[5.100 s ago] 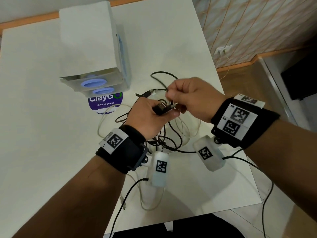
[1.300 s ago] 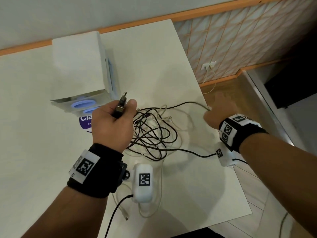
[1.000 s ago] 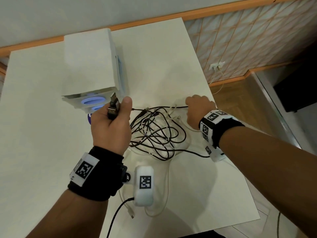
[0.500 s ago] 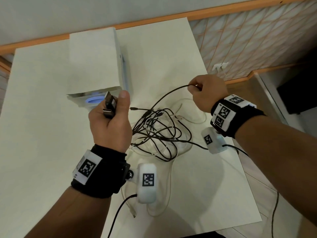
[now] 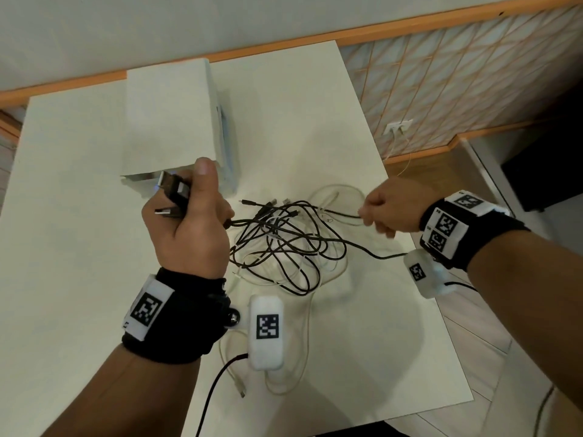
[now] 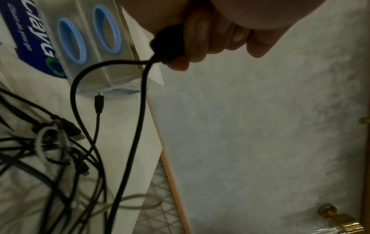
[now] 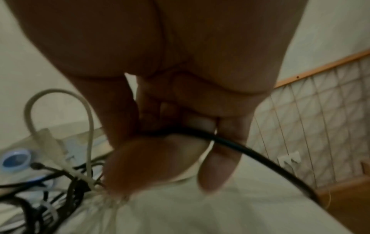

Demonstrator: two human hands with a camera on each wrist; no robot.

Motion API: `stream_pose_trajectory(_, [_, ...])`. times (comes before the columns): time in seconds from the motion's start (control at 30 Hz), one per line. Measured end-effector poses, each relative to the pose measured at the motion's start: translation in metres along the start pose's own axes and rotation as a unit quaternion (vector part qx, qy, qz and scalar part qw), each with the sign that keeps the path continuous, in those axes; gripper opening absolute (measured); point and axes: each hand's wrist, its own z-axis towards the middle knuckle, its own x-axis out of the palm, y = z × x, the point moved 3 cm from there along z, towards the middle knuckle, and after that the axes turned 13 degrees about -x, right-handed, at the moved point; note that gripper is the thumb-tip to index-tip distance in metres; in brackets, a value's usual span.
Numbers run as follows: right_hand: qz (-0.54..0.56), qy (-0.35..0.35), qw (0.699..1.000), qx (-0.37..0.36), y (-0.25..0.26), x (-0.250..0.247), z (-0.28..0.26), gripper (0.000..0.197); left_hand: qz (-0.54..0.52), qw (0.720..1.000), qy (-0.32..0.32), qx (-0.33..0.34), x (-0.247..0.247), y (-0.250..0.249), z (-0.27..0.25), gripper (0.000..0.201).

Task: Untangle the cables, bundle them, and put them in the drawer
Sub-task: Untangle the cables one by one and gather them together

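Note:
A tangle of black and white cables (image 5: 284, 244) lies on the white table (image 5: 79, 247) between my hands. My left hand (image 5: 186, 216) is raised left of the pile and grips two black USB plugs (image 5: 173, 190); their leads (image 6: 138, 126) hang down into the tangle. My right hand (image 5: 381, 212) is at the pile's right side and pinches a black cable (image 7: 230, 142) between thumb and fingers. The white drawer unit (image 5: 170, 121) with blue ring handles (image 6: 72, 38) stands behind my left hand, both drawers closed.
A blue round sticker (image 6: 34, 39) lies on the table in front of the drawer unit. The table's right edge (image 5: 419, 279) runs just under my right wrist, with wooden floor beyond. A loose white cable (image 5: 284, 373) trails toward the near edge.
My right hand has come down from its raised position to the pile's right side, still pinching a black cable. My left hand keeps the plugs up with little movement.

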Motion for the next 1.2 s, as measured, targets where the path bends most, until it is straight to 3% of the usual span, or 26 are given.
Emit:
stream_pose_trajectory(0.1, [0.157, 0.006, 0.987, 0.029, 0.004, 0.010, -0.002, 0.015, -0.054, 0.996, 0.065, 0.002, 0.005, -0.003, -0.002, 0.043])
stream_pose_trajectory(0.3, [0.199, -0.103, 0.974, -0.010, 0.042, -0.002, 0.013, 0.035, -0.109, 0.982, 0.141, -0.059, 0.005, 0.001, -0.004, 0.037])
stream_pose_trajectory(0.4, [0.103, -0.107, 0.988, -0.049, 0.058, -0.007, 0.019, 0.034, -0.095, 0.981, 0.147, -0.083, 0.005, 0.005, -0.004, 0.040])
stream_pose_trajectory(0.57, [-0.042, -0.086, 0.992, -0.088, 0.074, 0.002, 0.025, 0.011, -0.067, 0.981, 0.154, -0.094, 0.006, 0.008, -0.005, 0.041])
stream_pose_trajectory(0.7, [-0.084, 0.008, 0.993, -0.083, 0.084, 0.023, 0.036, 0.035, -0.070, 0.978, 0.171, -0.101, 0.005, 0.009, -0.001, 0.040])
stream_pose_trajectory(0.77, [-0.083, 0.010, 0.992, -0.091, 0.087, 0.028, 0.044, 0.034, -0.063, 0.977, 0.178, -0.098, 0.003, 0.009, 0.002, 0.044])
stream_pose_trajectory(0.9, [0.025, -0.049, 0.994, -0.094, 0.095, 0.027, 0.056, 0.028, -0.047, 0.982, 0.163, -0.086, 0.000, 0.010, 0.007, 0.041])
stream_pose_trajectory(1.03, [0.187, -0.105, 0.972, -0.099, 0.095, 0.024, 0.055, 0.019, -0.023, 0.991, 0.122, -0.054, -0.003, 0.014, 0.017, 0.039])
stream_pose_trajectory(1.2, [0.235, -0.143, 0.956, -0.099, 0.086, 0.014, 0.053, 0.023, 0.009, 0.999, 0.028, -0.041, -0.005, 0.019, 0.023, 0.040])
